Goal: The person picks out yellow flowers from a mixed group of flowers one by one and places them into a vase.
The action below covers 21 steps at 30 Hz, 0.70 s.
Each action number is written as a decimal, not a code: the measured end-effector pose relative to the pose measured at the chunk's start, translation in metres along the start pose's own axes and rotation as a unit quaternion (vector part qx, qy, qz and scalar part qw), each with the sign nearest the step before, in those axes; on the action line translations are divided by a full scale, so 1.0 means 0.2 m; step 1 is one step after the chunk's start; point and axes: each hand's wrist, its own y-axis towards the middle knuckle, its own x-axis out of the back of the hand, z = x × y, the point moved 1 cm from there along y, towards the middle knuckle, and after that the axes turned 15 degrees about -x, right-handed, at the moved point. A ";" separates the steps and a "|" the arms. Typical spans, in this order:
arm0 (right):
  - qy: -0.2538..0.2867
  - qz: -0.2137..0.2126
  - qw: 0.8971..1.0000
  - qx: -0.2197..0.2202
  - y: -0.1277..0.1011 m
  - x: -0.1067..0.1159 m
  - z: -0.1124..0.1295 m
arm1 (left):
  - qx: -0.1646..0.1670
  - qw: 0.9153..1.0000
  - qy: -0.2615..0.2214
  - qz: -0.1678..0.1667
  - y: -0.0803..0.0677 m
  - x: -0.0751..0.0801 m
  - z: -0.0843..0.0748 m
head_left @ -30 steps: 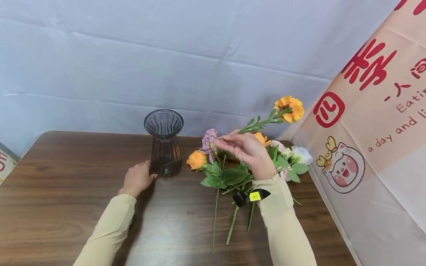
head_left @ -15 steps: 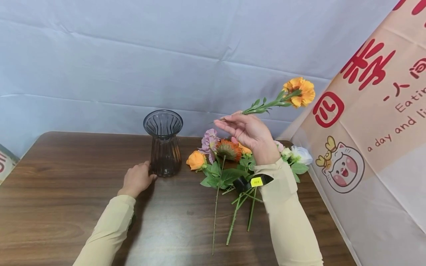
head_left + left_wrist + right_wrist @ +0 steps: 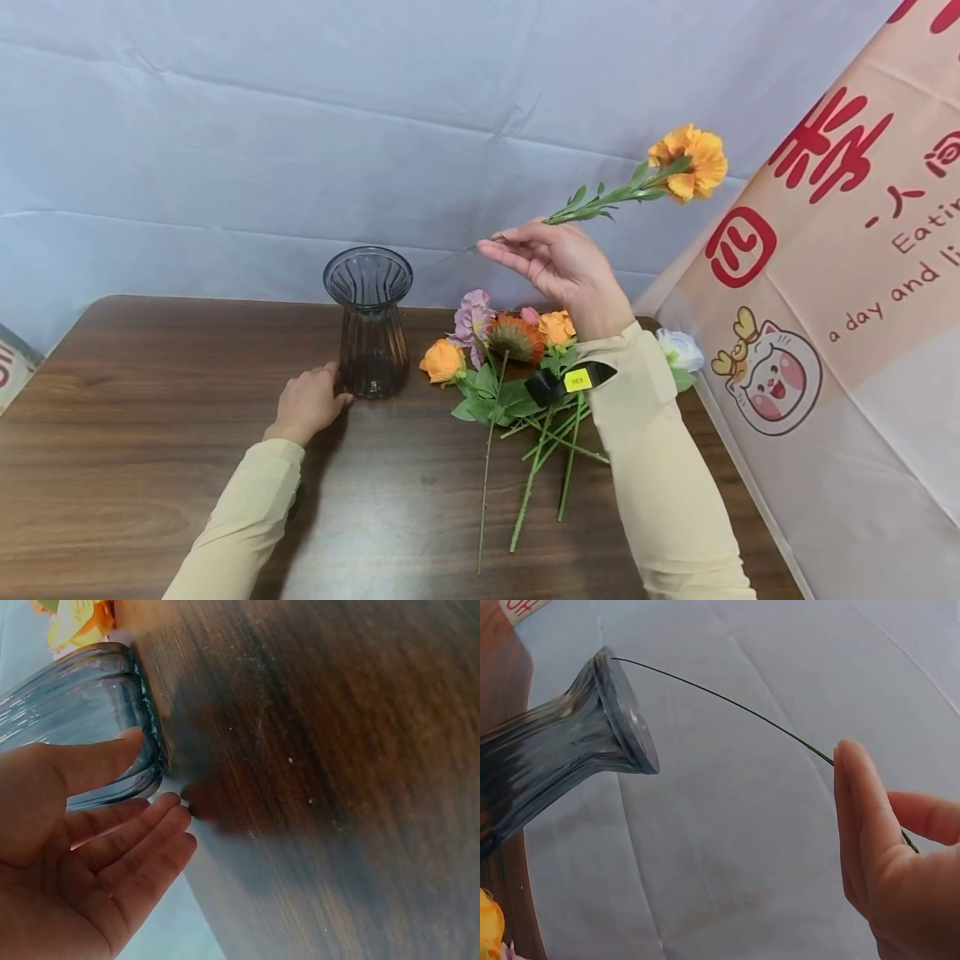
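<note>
A smoky grey fluted glass vase (image 3: 373,354) stands upright near the table's back edge. My left hand (image 3: 306,406) rests at its base, the thumb against the glass and the other fingers nearly straight beside it in the left wrist view. Raised above the table, my right hand (image 3: 566,271) pinches the stem of an orange-yellow flower (image 3: 693,164) with ruffled petals. The bloom points up and right. In the right wrist view the thin stem (image 3: 727,700) bends toward the vase's rim; whether it touches the rim I cannot tell.
Several flowers lie on the brown table (image 3: 150,467) under my right arm, among them an orange rose (image 3: 442,361), a purple flower (image 3: 472,321), a rust-orange flower (image 3: 516,337) and a white flower (image 3: 680,350). Pale cloth (image 3: 300,142) hangs behind; a printed banner (image 3: 847,333) is at right.
My right hand has lifted the orange-yellow flower up and slightly right, uncovering more of the flowers below. My left hand and the vase stay in place.
</note>
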 end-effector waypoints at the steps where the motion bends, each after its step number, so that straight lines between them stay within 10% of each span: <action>1: -0.007 -0.003 1.000 0.002 0.00 -0.01 0.00 | 0.000 1.000 -0.001 0.000 0.00 0.00 0.00; 21: -0.202 -0.074 0.975 0.056 0.10 -0.08 -0.11 | 0.008 1.000 -0.007 0.005 0.00 0.00 0.00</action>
